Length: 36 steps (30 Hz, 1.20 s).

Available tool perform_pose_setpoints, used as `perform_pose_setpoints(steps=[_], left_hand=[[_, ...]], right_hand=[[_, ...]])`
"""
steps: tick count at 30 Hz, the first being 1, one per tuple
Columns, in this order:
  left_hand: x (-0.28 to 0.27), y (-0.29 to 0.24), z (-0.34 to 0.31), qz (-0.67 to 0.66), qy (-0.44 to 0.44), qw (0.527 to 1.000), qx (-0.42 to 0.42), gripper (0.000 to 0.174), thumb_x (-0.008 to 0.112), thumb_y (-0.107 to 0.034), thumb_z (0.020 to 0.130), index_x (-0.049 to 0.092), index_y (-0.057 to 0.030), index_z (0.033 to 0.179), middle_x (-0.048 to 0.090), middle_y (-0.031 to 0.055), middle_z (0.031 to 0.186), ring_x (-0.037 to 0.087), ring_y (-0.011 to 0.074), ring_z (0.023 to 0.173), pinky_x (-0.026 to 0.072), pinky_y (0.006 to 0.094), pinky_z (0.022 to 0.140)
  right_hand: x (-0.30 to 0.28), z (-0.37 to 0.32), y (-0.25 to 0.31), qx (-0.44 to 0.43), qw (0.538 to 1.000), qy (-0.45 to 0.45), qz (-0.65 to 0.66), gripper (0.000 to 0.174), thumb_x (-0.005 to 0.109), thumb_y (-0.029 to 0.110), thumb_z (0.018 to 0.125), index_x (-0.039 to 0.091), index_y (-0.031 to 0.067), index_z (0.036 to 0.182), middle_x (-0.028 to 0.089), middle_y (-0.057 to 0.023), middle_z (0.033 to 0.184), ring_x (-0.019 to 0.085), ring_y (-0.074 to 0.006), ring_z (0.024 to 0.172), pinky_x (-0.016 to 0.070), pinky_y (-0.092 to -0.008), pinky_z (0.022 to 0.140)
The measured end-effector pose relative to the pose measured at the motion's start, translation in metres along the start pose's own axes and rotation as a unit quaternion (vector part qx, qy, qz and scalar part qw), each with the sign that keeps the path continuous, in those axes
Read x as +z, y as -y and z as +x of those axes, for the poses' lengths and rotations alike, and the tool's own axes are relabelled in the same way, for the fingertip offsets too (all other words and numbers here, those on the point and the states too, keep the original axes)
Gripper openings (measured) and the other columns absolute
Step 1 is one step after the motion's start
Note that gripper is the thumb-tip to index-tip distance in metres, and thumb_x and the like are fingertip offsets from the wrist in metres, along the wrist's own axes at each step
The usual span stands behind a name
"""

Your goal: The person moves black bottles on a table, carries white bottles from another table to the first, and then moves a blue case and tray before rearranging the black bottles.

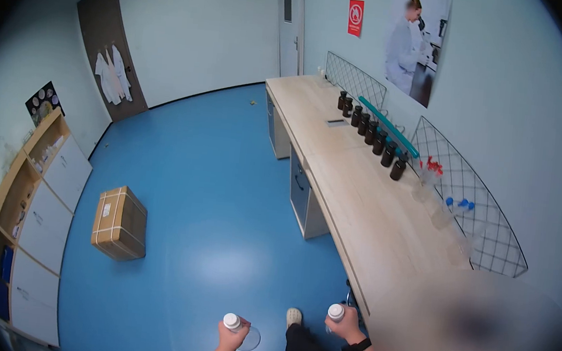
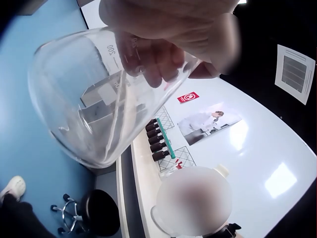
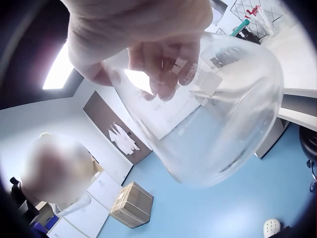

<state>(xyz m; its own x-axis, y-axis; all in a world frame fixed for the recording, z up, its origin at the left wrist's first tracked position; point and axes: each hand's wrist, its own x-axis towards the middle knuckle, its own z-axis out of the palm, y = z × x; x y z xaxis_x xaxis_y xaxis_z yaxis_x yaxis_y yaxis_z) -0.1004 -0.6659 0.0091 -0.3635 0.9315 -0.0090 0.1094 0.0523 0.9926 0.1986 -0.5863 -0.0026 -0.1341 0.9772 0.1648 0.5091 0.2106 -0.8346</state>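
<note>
Low in the head view, each hand holds a clear glass conical flask with a white cap. My left hand [image 1: 233,337] grips the neck of the left flask [image 1: 250,339] over the blue floor. My right hand [image 1: 346,325] grips the neck of the right flask [image 1: 335,312] near the bench's front corner. The left wrist view has the left flask [image 2: 94,104] filling the frame, empty, with fingers [image 2: 163,54] curled round its neck. Seen from the right wrist, the right flask [image 3: 223,114] is also empty, with fingers [image 3: 163,64] wrapped on its neck.
A long wooden bench [image 1: 359,203] runs along the right wall with a row of brown bottles [image 1: 373,133] and wire racks [image 1: 468,200]. A cardboard box [image 1: 120,222] sits on the floor. Shelving [image 1: 34,206] lines the left wall. A stool [image 2: 96,213] stands by the bench.
</note>
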Motion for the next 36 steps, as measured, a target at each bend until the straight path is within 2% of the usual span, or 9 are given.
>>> perform_pose_setpoints(steps=[1,4,8,18,21,24,26,28,36], left_hand=[[0.003,0.000,0.022,0.004,0.003,1.000,0.001,0.005,0.062,-0.003,0.063,0.060,0.0007,0.065,0.063,0.0079,0.065,0.061,0.0142,0.063,0.0479,0.0273,0.061],[0.015,-0.014,0.108,0.045,0.019,0.998,0.026,0.005,0.061,-0.004,0.065,0.060,0.0008,0.065,0.064,0.0082,0.066,0.062,0.0147,0.065,0.0483,0.0280,0.061],[0.027,-0.024,0.211,-0.004,0.010,1.000,0.006,0.005,0.061,-0.004,0.065,0.060,0.0007,0.065,0.064,0.0083,0.066,0.062,0.0146,0.064,0.0483,0.0279,0.061],[-0.038,-0.001,0.359,0.005,-0.190,0.982,0.000,0.005,0.061,-0.001,0.064,0.058,0.0005,0.061,0.061,0.0073,0.061,0.059,0.0144,0.058,0.0467,0.0269,0.058],[-0.058,0.010,0.429,-0.084,-0.253,0.964,0.014,0.007,0.061,0.001,0.063,0.055,0.0010,0.058,0.060,0.0081,0.060,0.058,0.0150,0.058,0.0463,0.0271,0.058],[-0.079,0.011,0.519,-0.036,-0.254,0.966,0.032,0.006,0.061,0.001,0.063,0.055,0.0012,0.060,0.060,0.0076,0.060,0.058,0.0148,0.058,0.0461,0.0270,0.058],[-0.090,0.007,0.580,-0.025,-0.234,0.971,0.035,0.007,0.061,0.001,0.063,0.055,0.0011,0.060,0.060,0.0073,0.060,0.058,0.0144,0.058,0.0459,0.0269,0.058],[-0.092,0.000,0.642,-0.017,-0.209,0.977,0.035,0.007,0.062,0.001,0.063,0.055,0.0010,0.061,0.060,0.0069,0.061,0.058,0.0140,0.058,0.0456,0.0268,0.057],[-0.045,-0.023,0.860,-0.021,-0.086,0.995,0.037,0.008,0.065,-0.002,0.065,0.058,0.0003,0.063,0.061,0.0063,0.062,0.058,0.0128,0.061,0.0455,0.0267,0.058]], right_hand=[[0.001,0.021,0.000,-0.010,1.000,-0.007,0.007,0.017,0.066,0.017,0.061,0.057,0.0029,0.063,0.059,-0.0129,0.060,0.061,-0.0261,0.057,0.0466,-0.0328,0.053],[0.006,0.088,-0.012,0.023,1.000,-0.004,0.018,0.017,0.066,0.017,0.061,0.059,0.0026,0.065,0.060,-0.0107,0.061,0.062,-0.0232,0.058,0.0477,-0.0322,0.055],[0.012,0.187,-0.014,0.052,0.998,0.034,0.016,0.023,0.067,0.023,0.060,0.061,0.0046,0.072,0.061,-0.0144,0.067,0.062,-0.0301,0.065,0.0484,-0.0353,0.058],[0.133,0.417,-0.002,-0.020,0.991,0.125,0.035,0.026,0.067,0.026,0.062,0.061,0.0041,0.074,0.062,-0.0153,0.071,0.060,-0.0334,0.069,0.0475,-0.0363,0.059],[0.178,0.484,-0.001,-0.036,0.990,0.138,0.023,0.026,0.066,0.027,0.062,0.061,0.0043,0.075,0.062,-0.0153,0.071,0.060,-0.0333,0.069,0.0475,-0.0368,0.060],[0.216,0.558,0.015,-0.024,0.991,0.123,0.037,0.026,0.066,0.026,0.063,0.061,0.0040,0.076,0.062,-0.0154,0.071,0.061,-0.0330,0.070,0.0477,-0.0375,0.060],[0.232,0.604,0.022,-0.015,0.993,0.113,0.032,0.024,0.067,0.022,0.063,0.061,0.0018,0.073,0.062,-0.0146,0.069,0.063,-0.0269,0.067,0.0487,-0.0336,0.061],[0.241,0.649,0.026,-0.006,0.995,0.097,0.030,0.025,0.067,0.024,0.063,0.061,0.0028,0.076,0.063,-0.0149,0.070,0.063,-0.0284,0.069,0.0485,-0.0349,0.061],[0.212,0.758,-0.001,0.092,0.994,-0.051,0.036,0.023,0.068,0.019,0.063,0.062,0.0007,0.076,0.063,-0.0140,0.069,0.064,-0.0238,0.069,0.0487,-0.0337,0.061]])
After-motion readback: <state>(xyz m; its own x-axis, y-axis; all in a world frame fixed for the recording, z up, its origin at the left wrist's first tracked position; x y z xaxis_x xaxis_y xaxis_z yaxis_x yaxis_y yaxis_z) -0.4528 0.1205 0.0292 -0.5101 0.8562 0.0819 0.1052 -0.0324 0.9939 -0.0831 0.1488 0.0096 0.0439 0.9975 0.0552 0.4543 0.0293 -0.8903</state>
